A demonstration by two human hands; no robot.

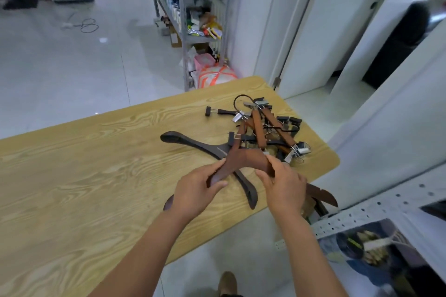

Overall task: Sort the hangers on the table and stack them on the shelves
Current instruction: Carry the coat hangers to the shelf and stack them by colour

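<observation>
A brown wooden hanger (pixel 243 160) is held above the table between both hands. My left hand (pixel 195 190) grips its left arm and my right hand (pixel 283 184) grips its right arm. Under it lies a dark, almost black wide hanger (pixel 193 142) flat on the wooden table (pixel 84 164). Behind, near the table's far right corner, a tangled pile of brown and black clip hangers (pixel 265 125) lies with metal clips sticking out. Another brown hanger end (pixel 321 194) shows past my right wrist at the table's edge.
A grey perforated metal shelf (pixel 376 212) stands at the lower right with items below it. A second metal shelving unit (pixel 190 14), full of goods, stands beyond the table. White doors and a wall line the right side. Tiled floor lies to the left.
</observation>
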